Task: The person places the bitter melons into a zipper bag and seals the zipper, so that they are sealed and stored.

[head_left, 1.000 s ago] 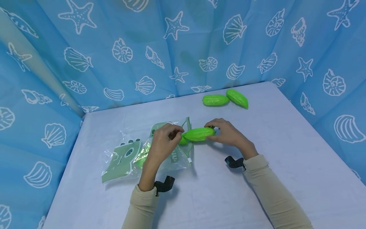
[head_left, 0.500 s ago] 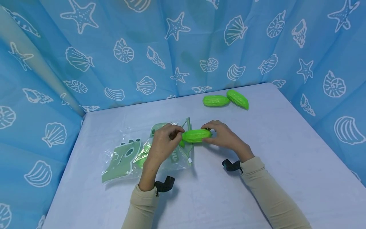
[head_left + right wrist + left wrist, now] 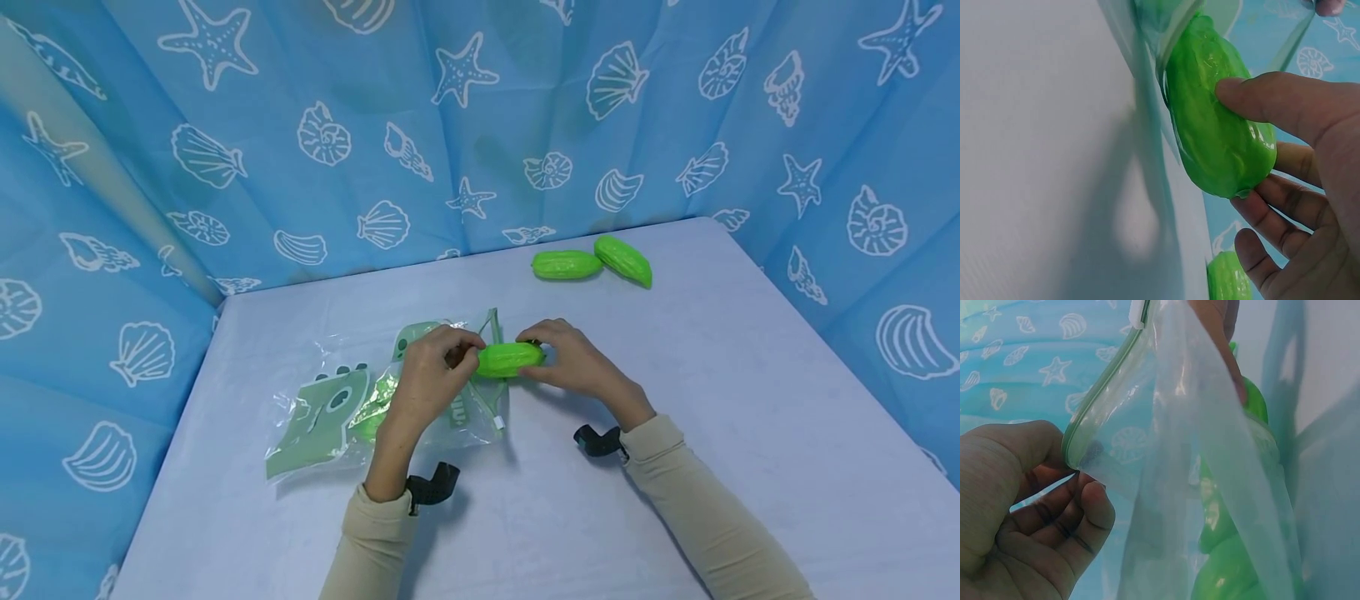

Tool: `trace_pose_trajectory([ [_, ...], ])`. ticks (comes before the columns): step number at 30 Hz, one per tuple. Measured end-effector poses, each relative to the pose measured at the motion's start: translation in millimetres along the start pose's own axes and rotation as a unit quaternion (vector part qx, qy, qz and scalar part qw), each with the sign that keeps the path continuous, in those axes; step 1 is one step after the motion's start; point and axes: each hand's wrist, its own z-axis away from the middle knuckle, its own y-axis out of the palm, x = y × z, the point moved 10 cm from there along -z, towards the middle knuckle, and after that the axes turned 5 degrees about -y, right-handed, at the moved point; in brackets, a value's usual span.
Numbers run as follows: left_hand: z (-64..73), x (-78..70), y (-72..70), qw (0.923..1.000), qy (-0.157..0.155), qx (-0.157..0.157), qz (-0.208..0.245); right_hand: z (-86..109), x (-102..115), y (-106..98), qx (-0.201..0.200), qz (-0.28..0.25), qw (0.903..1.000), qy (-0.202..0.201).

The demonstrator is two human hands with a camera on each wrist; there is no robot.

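Observation:
A clear zip bag (image 3: 318, 429) with green printing lies on the table, a green shape showing through its plastic. My left hand (image 3: 435, 367) pinches the bag's zip edge, and the left wrist view shows the mouth (image 3: 1100, 390) held apart. In my right hand (image 3: 573, 360) is a bright green bitter melon (image 3: 510, 360), gripped near its outer end between thumb and fingers. Its far end sits inside the bag mouth, as the right wrist view of the bitter melon (image 3: 1216, 125) shows. Other green lumps (image 3: 1225, 569) show inside the bag.
Two more bitter melons lie near the table's back edge, one lengthwise (image 3: 566, 264) and one slanted (image 3: 624, 260). Behind the white-covered table (image 3: 750, 400) hangs a blue curtain (image 3: 510, 100) with shell and starfish prints.
My right hand has moved left, carrying the bitter melon farther into the bag mouth. The left hand has stayed on the bag edge.

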Motion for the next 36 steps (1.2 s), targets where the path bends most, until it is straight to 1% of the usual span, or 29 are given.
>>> trace_pose_trajectory([
  [6,0.4,-0.1,-0.8,1.0,-0.001,-0.002,0.002,-1.1,3,4,-0.013,0.008,0.9998,-0.01],
  [16,-0.1,0.9,0.8,1.0,-0.004,0.007,0.004,-1.6,9,9,-0.036,0.002,0.9993,-0.012],
  [22,-0.4,-0.7,0.4,1.0,0.001,0.003,0.002,-3.0,11,12,-0.047,0.006,0.9988,-0.009],
  [28,-0.9,-1.2,1.1,1.0,0.005,0.005,0.001,-3.8,14,16,-0.051,0.0,0.9987,-0.004],
  [36,0.2,2.2,2.7,1.0,-0.005,0.006,0.003,-7.3,20,24,-0.051,-0.003,0.9987,-0.003],
])
